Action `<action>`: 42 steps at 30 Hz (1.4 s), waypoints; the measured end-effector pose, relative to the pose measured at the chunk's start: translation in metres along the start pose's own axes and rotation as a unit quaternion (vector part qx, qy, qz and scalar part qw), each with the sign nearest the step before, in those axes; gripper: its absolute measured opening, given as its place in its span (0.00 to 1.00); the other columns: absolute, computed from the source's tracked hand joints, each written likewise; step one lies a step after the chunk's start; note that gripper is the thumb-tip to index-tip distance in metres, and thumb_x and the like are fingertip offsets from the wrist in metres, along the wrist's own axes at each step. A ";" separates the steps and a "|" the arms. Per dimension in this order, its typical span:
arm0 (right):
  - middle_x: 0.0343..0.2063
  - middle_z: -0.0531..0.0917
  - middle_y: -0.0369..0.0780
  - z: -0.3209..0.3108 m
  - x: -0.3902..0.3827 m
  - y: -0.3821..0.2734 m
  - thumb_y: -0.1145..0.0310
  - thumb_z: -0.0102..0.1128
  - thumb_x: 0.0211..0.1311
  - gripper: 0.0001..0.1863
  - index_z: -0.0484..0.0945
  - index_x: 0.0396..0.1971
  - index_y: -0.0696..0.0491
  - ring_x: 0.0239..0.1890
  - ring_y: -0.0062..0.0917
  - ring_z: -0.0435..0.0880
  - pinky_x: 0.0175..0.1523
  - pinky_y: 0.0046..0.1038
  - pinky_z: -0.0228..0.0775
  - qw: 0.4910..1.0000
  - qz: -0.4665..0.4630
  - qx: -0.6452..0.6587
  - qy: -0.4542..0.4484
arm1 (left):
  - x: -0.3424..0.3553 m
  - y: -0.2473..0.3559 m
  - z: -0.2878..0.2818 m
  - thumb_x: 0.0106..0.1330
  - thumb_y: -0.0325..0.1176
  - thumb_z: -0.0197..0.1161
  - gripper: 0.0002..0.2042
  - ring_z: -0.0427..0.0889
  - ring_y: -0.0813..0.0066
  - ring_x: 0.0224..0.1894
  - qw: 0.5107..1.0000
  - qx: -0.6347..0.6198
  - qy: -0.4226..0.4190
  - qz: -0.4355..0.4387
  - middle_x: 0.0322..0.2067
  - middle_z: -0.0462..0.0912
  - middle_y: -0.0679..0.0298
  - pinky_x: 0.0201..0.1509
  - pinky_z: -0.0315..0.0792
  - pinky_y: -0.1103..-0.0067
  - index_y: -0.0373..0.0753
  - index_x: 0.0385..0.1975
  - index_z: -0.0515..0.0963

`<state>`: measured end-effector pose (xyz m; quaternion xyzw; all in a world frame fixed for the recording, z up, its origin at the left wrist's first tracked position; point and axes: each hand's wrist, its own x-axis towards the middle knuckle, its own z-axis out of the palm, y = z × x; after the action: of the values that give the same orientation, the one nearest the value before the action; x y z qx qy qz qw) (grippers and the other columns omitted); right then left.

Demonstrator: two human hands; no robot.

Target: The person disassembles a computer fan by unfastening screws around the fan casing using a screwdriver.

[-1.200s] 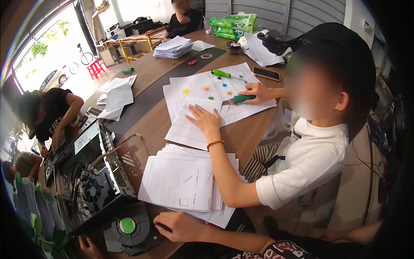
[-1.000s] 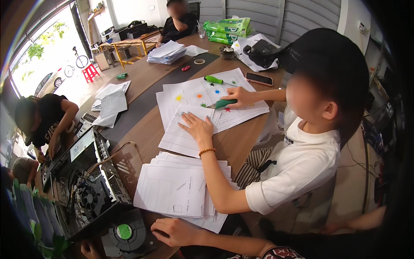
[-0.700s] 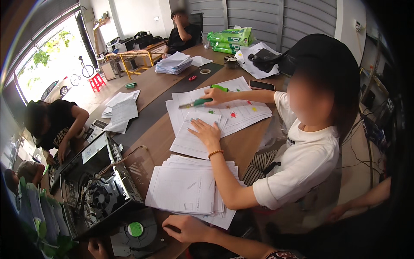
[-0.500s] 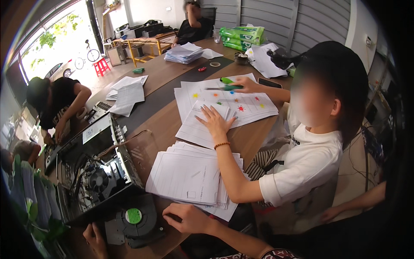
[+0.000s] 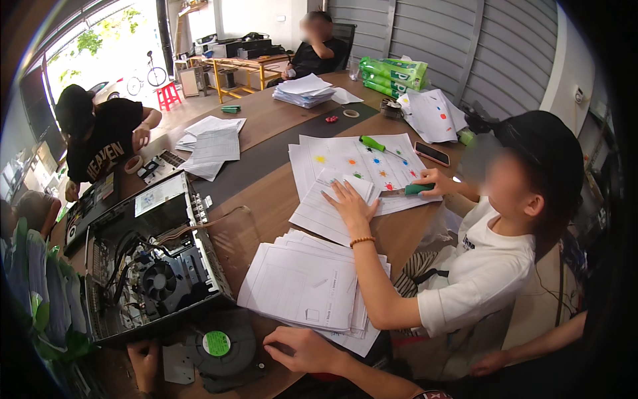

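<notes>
Blower fan (image 5: 232, 356), black, round housing with a green disc label (image 5: 216, 343) at its hub: one, lying flat on the table (image 5: 279, 384) between the person's two hands, in front of the computer case (image 5: 179, 320). With the pale metal plate (image 5: 178, 365) at its left side, the piece runs longest crosswise, from one hand toward the other.

Left hand (image 5: 143, 364): just beside the plate and close under the case's near edge; the fan lies to its right. Fingers partly hidden (whether they grasp the case or merely rest cannot be told).

Right hand (image 5: 302, 349): loosely curled, nothing visible in its grasp, near the table's edge; the fan lies to its left. Of the two, this hand is nearer the round housing, the left nearer the plate.

Containers. Computer case: uncovered, holding a smaller fan (image 5: 160, 280) and dark cables (image 5: 124, 274); a tan cable bundle (image 5: 199, 227) trails over its right wall. Clear cup (image 5: 353, 69), far end of the table: contents too small to tell. Round dark tin (image 5: 391, 108), beside green packages (image 5: 397, 74): contents likewise unclear.
</notes>
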<state>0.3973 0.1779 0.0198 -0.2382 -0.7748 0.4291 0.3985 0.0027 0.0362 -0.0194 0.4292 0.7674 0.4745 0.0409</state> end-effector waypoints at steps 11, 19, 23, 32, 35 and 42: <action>0.28 0.82 0.39 -0.005 0.005 -0.004 0.74 0.65 0.61 0.06 0.82 0.37 0.57 0.24 0.24 0.77 0.31 0.24 0.70 0.997 0.055 0.043 -0.016 | -0.008 0.044 0.007 0.58 0.28 0.68 0.07 0.80 0.59 0.32 0.992 0.104 -0.037 0.060 0.23 0.82 0.55 0.44 0.69 0.69 0.32 0.24 0.81; 0.28 0.82 0.39 -0.009 0.004 -0.005 0.74 0.65 0.61 0.07 0.81 0.38 0.58 0.24 0.24 0.77 0.31 0.25 0.69 0.998 0.036 0.050 -0.019 | -0.011 0.019 0.003 0.58 0.27 0.69 0.05 0.79 0.55 0.36 0.995 0.086 -0.050 -0.002 0.28 0.83 0.53 0.47 0.68 0.67 0.33 0.27 0.82; 0.28 0.82 0.39 -0.010 0.003 -0.007 0.74 0.65 0.62 0.06 0.81 0.38 0.58 0.24 0.24 0.77 0.31 0.25 0.69 0.996 0.048 0.071 -0.018 | -0.010 0.034 0.003 0.58 0.28 0.69 0.05 0.79 0.56 0.35 0.994 0.095 -0.058 0.009 0.27 0.83 0.53 0.45 0.68 0.67 0.32 0.26 0.82; 0.29 0.82 0.39 -0.011 0.003 -0.006 0.74 0.65 0.62 0.06 0.81 0.37 0.58 0.25 0.25 0.78 0.31 0.25 0.70 0.995 0.059 0.073 -0.032 | -0.012 0.045 0.006 0.59 0.28 0.68 0.05 0.78 0.54 0.32 0.990 0.127 -0.018 0.065 0.25 0.82 0.53 0.43 0.68 0.67 0.32 0.25 0.81; 0.29 0.82 0.40 -0.012 0.003 -0.007 0.74 0.65 0.62 0.06 0.81 0.37 0.58 0.25 0.25 0.78 0.32 0.25 0.70 0.995 0.062 0.069 -0.038 | -0.013 0.034 0.004 0.59 0.28 0.68 0.06 0.77 0.55 0.32 0.991 0.113 -0.001 0.076 0.24 0.82 0.54 0.44 0.67 0.67 0.33 0.25 0.81; 0.32 0.83 0.42 -0.012 0.001 -0.002 0.72 0.63 0.63 0.07 0.80 0.38 0.58 0.27 0.30 0.80 0.33 0.27 0.73 0.997 0.046 0.057 -0.034 | -0.003 0.062 0.005 0.59 0.26 0.67 0.05 0.79 0.57 0.31 0.988 0.122 -0.092 0.019 0.25 0.83 0.54 0.42 0.68 0.67 0.32 0.26 0.81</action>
<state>0.4063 0.1833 0.0256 -0.2357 -0.7505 0.4980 0.3650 0.0450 0.0484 0.0239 0.4868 0.8044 0.3369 0.0498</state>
